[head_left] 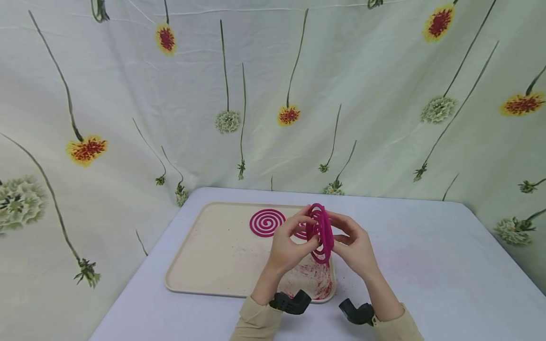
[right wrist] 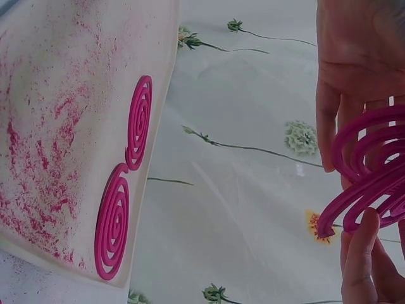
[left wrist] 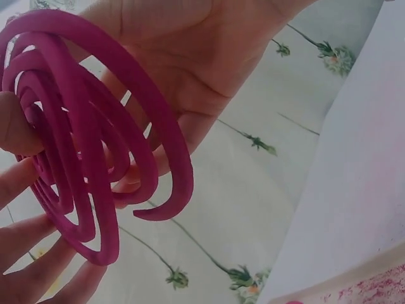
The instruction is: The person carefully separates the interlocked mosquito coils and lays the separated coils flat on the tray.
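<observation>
Above the right part of a beige tray (head_left: 213, 265), my left hand (head_left: 287, 244) and right hand (head_left: 356, 244) hold a magenta mosquito coil (head_left: 320, 234) between them. It stands on edge, with a hand on each side. Thumb and fingers of the left hand pinch its left face, and those of the right hand grip the other face. In the left wrist view the coil (left wrist: 95, 145) looks like interleaved spirals partly spread apart, one loose end hanging free. The right wrist view shows the same spread rings (right wrist: 373, 171), cut off by the frame edge.
Two more magenta coils lie flat at the tray's far side, one in plain view (head_left: 267, 222) and one (head_left: 300, 232) partly behind the hands. Magenta crumbs (head_left: 317, 279) smear the tray's near right corner. A white-covered table (head_left: 426, 265) extends rightward, with a flowered cloth (head_left: 264, 156) behind.
</observation>
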{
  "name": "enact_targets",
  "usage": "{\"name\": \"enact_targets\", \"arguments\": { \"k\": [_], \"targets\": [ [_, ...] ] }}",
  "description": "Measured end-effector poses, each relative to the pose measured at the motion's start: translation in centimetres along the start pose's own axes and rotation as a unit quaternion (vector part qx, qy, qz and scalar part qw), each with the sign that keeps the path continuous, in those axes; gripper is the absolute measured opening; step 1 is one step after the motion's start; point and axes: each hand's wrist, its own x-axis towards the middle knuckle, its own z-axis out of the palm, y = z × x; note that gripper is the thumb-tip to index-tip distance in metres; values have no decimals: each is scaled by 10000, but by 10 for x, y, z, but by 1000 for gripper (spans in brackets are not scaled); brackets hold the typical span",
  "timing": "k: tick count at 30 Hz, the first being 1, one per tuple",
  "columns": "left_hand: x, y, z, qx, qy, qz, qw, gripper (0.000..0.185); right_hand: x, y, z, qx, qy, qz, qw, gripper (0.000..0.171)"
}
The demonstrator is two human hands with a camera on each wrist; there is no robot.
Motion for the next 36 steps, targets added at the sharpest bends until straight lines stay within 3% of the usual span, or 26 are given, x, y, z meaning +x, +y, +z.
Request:
{"name": "enact_targets", "arguments": {
  "k": [2, 6, 12, 18, 22, 29, 36],
  "targets": [
    [-1, -10, 2, -137, -15, -2, 9999, 23, 0, 0, 0, 76, -42, -17, 10000, 48],
    [-1, -14, 2, -348, -89, 55, 9993, 21, 0, 0, -1, 106, -166, -37, 9998, 47],
    [0, -10, -1, -103, -138, -17, 9999, 23, 0, 0, -5, -233, -208, -32, 9995, 48],
    [1, -8, -6, 182, -108, 246, 9995, 25, 1, -3, -9, -562, -164, -173, 9981, 48],
    [1, -8, -7, 254, -95, 226, 9994, 31, 1, -3, -12, -667, -93, -238, 9974, 48],
    [1, -9, -6, 550, -45, 163, 9983, 39, 0, 0, -13, -705, -1, -352, 9969, 53],
    [0, -9, -3, 281, -190, 177, 9993, 40, 0, 2, -7, -426, -219, -535, 9974, 62]
  ]
}}
